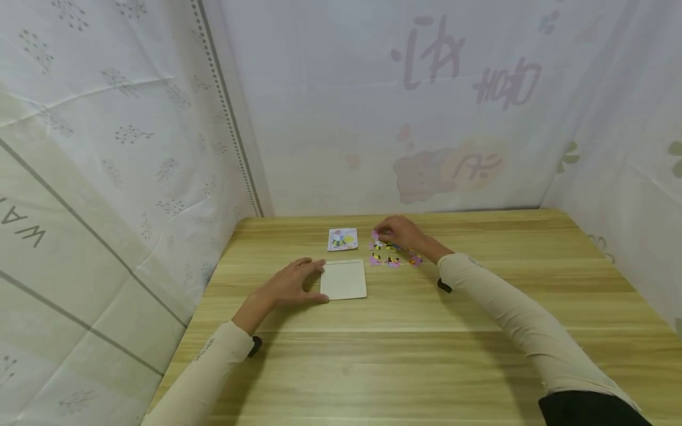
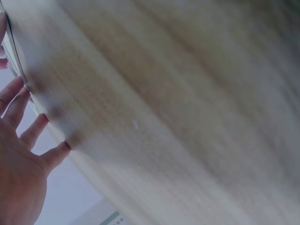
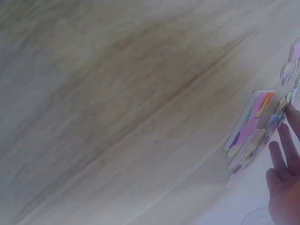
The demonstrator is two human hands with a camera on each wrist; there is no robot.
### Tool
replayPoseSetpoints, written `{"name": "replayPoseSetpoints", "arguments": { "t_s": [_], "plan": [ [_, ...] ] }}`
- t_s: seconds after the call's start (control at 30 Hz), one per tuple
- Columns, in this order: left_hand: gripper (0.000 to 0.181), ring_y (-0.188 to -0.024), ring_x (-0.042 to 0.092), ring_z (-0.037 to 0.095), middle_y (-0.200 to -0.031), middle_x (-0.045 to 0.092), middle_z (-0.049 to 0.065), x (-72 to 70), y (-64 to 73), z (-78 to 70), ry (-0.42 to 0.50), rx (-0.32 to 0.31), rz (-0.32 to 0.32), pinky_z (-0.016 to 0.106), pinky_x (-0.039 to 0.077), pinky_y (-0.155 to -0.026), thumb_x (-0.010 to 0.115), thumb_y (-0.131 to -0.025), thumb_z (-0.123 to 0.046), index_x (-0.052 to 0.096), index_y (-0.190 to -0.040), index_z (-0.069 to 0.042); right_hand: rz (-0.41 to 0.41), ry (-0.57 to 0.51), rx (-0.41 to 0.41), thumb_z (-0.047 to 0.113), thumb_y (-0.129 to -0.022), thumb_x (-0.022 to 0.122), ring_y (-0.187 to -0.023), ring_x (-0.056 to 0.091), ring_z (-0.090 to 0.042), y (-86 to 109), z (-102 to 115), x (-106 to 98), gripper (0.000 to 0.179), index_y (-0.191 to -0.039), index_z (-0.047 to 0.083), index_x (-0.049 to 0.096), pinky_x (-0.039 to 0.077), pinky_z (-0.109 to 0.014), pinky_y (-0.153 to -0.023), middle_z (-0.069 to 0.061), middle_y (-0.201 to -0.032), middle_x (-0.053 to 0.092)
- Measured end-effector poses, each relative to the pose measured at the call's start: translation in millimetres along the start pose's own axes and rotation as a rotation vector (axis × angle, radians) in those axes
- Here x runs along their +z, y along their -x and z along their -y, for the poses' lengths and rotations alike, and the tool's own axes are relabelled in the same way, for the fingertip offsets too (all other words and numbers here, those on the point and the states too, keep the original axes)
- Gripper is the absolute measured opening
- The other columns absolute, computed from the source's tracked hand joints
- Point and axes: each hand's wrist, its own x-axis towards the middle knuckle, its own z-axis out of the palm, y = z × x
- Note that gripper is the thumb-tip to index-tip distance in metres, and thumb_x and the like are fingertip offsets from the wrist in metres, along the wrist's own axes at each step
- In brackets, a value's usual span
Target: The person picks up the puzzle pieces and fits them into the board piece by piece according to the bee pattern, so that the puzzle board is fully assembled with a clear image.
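My left hand lies at the left side of a pale square puzzle tray, thumb and forefinger spread to its near and far corners. In the left wrist view, the fingers are spread and fairly straight, their tips on the table. My right hand reaches down over a group of colourful jigsaw pieces, fingertips at a pink piece. In the right wrist view, several fingers extend toward the pieces. The thumb is out of that view, so whether a piece is pinched cannot be told.
A small picture card with a bee-like striped figure lies behind the tray, left of the pieces. All lie on a wood-grain table. Printed white curtains hang behind the table and along its sides.
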Motion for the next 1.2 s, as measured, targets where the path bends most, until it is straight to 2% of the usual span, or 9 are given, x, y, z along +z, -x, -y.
{"name": "replayPoseSetpoints", "arguments": {
  "t_s": [0.2,0.67,0.9,1.07,1.2],
  "plan": [
    [0.097,-0.150,0.034,0.041,-0.160,0.042,0.020,2.1,-1.0,0.1,-0.005,-0.007,-0.002,0.064,0.034,-0.116,0.073,-0.085,-0.070,0.043,-0.160,-0.017,-0.023,0.003,-0.037,0.011,-0.098,0.074,-0.106,0.069,-0.031,3.4,4,-3,0.024,-0.119,0.000,0.076,0.057,-0.046,-0.090,-0.013,-0.114,0.075],
    [0.097,-0.150,0.035,0.040,-0.159,0.043,0.019,1.6,-0.7,-0.2,-0.017,-0.005,-0.002,0.064,0.034,-0.116,0.073,-0.085,-0.070,0.042,-0.160,-0.016,-0.070,-0.008,-0.005,0.016,-0.098,0.074,-0.109,0.067,-0.027,5.2,20,-4,0.023,-0.118,0.005,0.078,0.056,-0.046,-0.092,-0.010,-0.118,0.074],
    [0.097,-0.150,0.035,0.040,-0.160,0.042,0.020,0.9,-0.4,-1.4,-0.013,-0.012,0.004,0.064,0.034,-0.116,0.074,-0.085,-0.070,0.043,-0.160,-0.016,-0.046,-0.100,-0.025,0.013,-0.098,0.074,-0.107,0.067,-0.026,6.9,33,1,0.023,-0.118,0.003,0.078,0.056,-0.044,-0.089,-0.010,-0.115,0.074],
    [0.098,-0.149,0.035,0.041,-0.160,0.042,0.020,1.5,-0.2,-1.7,-0.012,-0.016,0.004,0.064,0.034,-0.116,0.073,-0.084,-0.070,0.042,-0.160,-0.017,-0.012,-0.108,0.030,0.016,-0.099,0.074,-0.110,0.066,-0.024,8.8,44,5,0.023,-0.119,0.006,0.078,0.056,-0.042,-0.091,-0.007,-0.119,0.073],
    [0.099,-0.149,0.035,0.042,-0.160,0.041,0.021,2.2,0.4,-1.7,-0.012,-0.021,0.002,0.064,0.034,-0.115,0.073,-0.084,-0.072,0.042,-0.161,-0.017,-0.015,-0.113,0.007,0.015,-0.096,0.076,-0.112,0.066,-0.026,9.6,52,9,0.024,-0.119,0.007,0.079,0.057,-0.042,-0.090,-0.008,-0.119,0.073]
  ]
}}
